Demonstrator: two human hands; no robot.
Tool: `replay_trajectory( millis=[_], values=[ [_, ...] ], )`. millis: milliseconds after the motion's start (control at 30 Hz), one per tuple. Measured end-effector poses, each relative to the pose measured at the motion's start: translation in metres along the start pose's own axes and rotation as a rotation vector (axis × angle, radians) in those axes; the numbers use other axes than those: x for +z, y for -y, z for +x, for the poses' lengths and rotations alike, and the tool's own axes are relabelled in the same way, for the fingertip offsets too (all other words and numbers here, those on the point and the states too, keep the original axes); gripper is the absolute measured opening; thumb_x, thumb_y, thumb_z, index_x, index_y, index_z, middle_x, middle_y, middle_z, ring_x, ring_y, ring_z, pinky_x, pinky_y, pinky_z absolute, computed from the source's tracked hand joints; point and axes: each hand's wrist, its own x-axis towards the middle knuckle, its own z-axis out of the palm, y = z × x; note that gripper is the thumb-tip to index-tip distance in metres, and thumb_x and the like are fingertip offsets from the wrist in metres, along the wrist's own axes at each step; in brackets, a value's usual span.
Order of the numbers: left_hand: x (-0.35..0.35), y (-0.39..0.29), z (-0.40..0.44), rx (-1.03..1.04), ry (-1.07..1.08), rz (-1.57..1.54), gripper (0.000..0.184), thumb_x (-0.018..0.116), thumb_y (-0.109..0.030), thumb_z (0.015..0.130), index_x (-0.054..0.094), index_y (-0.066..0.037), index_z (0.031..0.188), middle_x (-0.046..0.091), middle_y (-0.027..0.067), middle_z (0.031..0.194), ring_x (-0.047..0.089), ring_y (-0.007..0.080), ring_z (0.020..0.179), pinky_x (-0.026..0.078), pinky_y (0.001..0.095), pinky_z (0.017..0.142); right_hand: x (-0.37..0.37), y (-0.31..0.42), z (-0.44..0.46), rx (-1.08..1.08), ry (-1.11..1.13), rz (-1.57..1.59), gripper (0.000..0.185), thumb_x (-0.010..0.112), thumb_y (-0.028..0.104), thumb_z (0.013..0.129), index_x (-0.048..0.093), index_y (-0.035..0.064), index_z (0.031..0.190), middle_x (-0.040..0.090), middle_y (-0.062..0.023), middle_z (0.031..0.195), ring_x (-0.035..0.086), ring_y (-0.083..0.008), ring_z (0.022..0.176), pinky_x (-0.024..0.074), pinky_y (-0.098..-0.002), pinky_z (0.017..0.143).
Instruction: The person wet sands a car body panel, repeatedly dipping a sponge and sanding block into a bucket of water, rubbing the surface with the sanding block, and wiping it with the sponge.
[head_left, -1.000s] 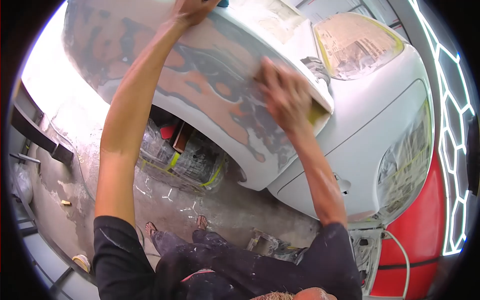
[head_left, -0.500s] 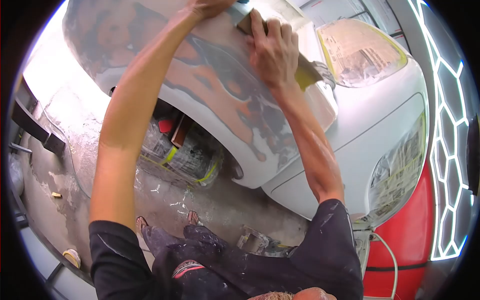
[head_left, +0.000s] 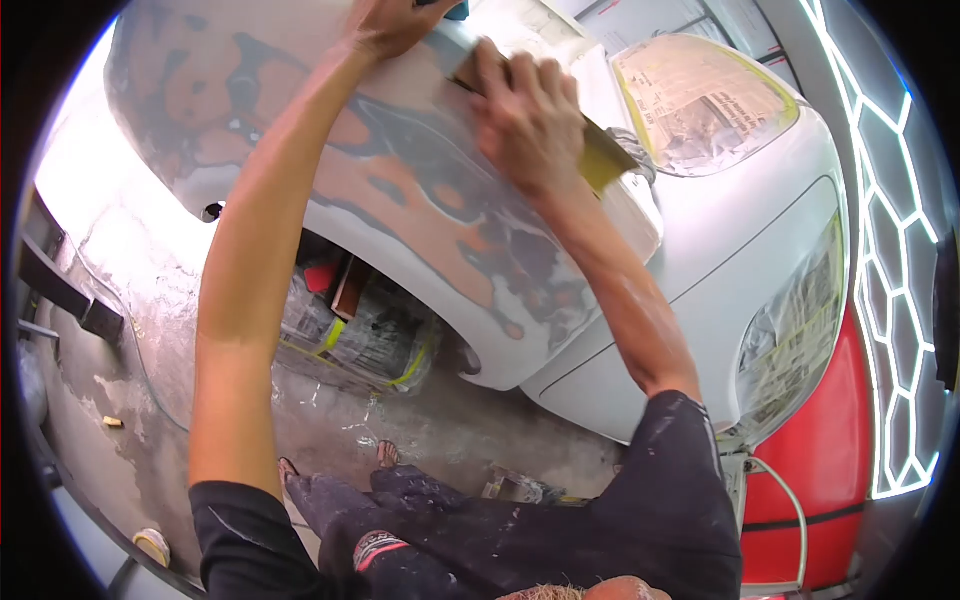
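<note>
My right hand (head_left: pixel 530 125) presses down on a long sanding block with brown sandpaper (head_left: pixel 608 162), its fingers curled over the top. The block lies along the upper edge of a silver car body panel (head_left: pixel 400 160). Patches of orange-brown, grey and white show on that panel. Farther left, at the top edge of the view, my left hand (head_left: pixel 395 25) is curled by a small blue thing (head_left: pixel 457 11). Its fingers are partly cut off by the frame, and what the blue thing is cannot be made out.
A window covered with newspaper and yellow tape (head_left: pixel 700 105) is at upper right. Below the panel sits a wrapped wheel (head_left: pixel 365 350) in its arch. A taped-over lamp (head_left: pixel 790 320) and a red car panel (head_left: pixel 810 480) are on the right. A cable (head_left: pixel 140 340) crosses the floor.
My right hand and the sanding block have slid a little left and down in the view. The left hand also appears slightly farther left, while the whole view has shifted slightly.
</note>
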Motion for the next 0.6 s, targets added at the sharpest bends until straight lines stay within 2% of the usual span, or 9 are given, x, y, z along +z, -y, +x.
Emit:
replay_trajectory(
  millis=[33,133,200,267,333,400,500,533,600],
  values=[
    [-0.002,0.001,0.0,-0.033,0.02,0.022,0.058,0.059,-0.057,0.102,0.075,-0.006,0.081,0.076,0.0111,0.077,0.073,0.0278,0.074,0.056,0.0418,0.073,0.004,0.004,0.004,0.002,-0.046,0.041,0.064,0.077,0.022,0.084,0.06,0.0124,0.144,0.059,-0.0074,0.105,0.056,-0.027,0.094,0.0484,-0.0407,0.082],
    [0.002,-0.002,-0.001,-0.096,0.078,0.078,0.059,0.059,-0.058,0.101,0.075,-0.005,0.081,0.075,0.0121,0.077,0.073,0.0278,0.075,0.056,0.0421,0.073,-0.021,-0.02,-0.035,-0.062,0.035,0.087,0.064,0.079,0.025,0.084,0.06,0.0106,0.144,0.06,-0.0054,0.105,0.058,-0.0233,0.094,0.0474,-0.0391,0.082],
    [0.002,0.003,-0.001,-0.096,0.061,0.109,0.059,0.059,-0.059,0.101,0.074,-0.005,0.081,0.075,0.0127,0.076,0.073,0.0279,0.076,0.055,0.0422,0.073,-0.062,-0.057,-0.108,-0.024,0.128,0.028,0.072,0.08,0.025,0.085,0.056,0.014,0.152,0.06,-0.0044,0.103,0.057,-0.0228,0.093,0.0475,-0.0371,0.082],
    [0.0,-0.001,-0.004,-0.067,0.054,0.123,0.059,0.06,-0.059,0.101,0.074,-0.004,0.082,0.075,0.0128,0.076,0.073,0.028,0.076,0.055,0.0422,0.073,-0.1,-0.093,-0.181,0.051,0.145,-0.048,0.055,0.076,0.021,0.089,0.067,0.0084,0.142,0.065,-0.0049,0.11,0.058,-0.0236,0.092,0.0484,-0.0383,0.082],
    [0.001,-0.001,0.003,-0.076,0.049,0.133,0.058,0.06,-0.058,0.101,0.074,-0.005,0.083,0.075,0.0131,0.077,0.073,0.0282,0.075,0.055,0.0425,0.072,-0.113,-0.113,-0.214,0.03,0.109,-0.054,0.052,0.073,0.019,0.089,0.068,0.0059,0.139,0.066,-0.0069,0.11,0.059,-0.0243,0.092,0.0484,-0.039,0.082],
    [0.0,-0.007,0.005,-0.145,0.099,0.139,0.057,0.061,-0.057,0.101,0.074,-0.005,0.083,0.075,0.0136,0.077,0.073,0.0285,0.074,0.055,0.043,0.071,-0.094,-0.088,-0.167,0.083,0.12,-0.054,0.051,0.07,0.016,0.089,0.068,0.0055,0.138,0.066,-0.0082,0.11,0.059,-0.0252,0.092,0.0477,-0.0385,0.082],
    [-0.001,-0.001,0.003,-0.04,0.033,0.033,0.054,0.062,-0.054,0.101,0.073,-0.005,0.083,0.074,0.0138,0.077,0.072,0.029,0.072,0.055,0.0428,0.069,-0.044,-0.044,-0.066,0.04,0.105,-0.05,0.066,0.077,0.017,0.08,0.061,0.0053,0.143,0.059,-0.0078,0.1,0.06,-0.0257,0.094,0.0474,-0.0398,0.082],
    [-0.002,-0.004,0.004,-0.044,0.029,0.024,0.053,0.062,-0.053,0.101,0.073,-0.005,0.083,0.074,0.0136,0.077,0.072,0.0282,0.072,0.055,0.0422,0.069,-0.026,-0.029,-0.034,0.03,0.083,-0.016,0.065,0.077,0.017,0.079,0.061,0.0054,0.141,0.06,-0.0083,0.101,0.06,-0.0255,0.095,0.0481,-0.0403,0.082],
    [-0.002,-0.007,0.0,-0.064,0.033,0.003,0.051,0.063,-0.051,0.101,0.074,-0.005,0.084,0.074,0.0133,0.076,0.071,0.0267,0.071,0.055,0.041,0.068,0.017,0.0,0.02,-0.022,-0.034,-0.021,0.067,0.078,0.018,0.082,0.059,0.0111,0.146,0.06,-0.0077,0.102,0.058,-0.0264,0.093,0.0484,-0.0417,0.081]
  ],
)
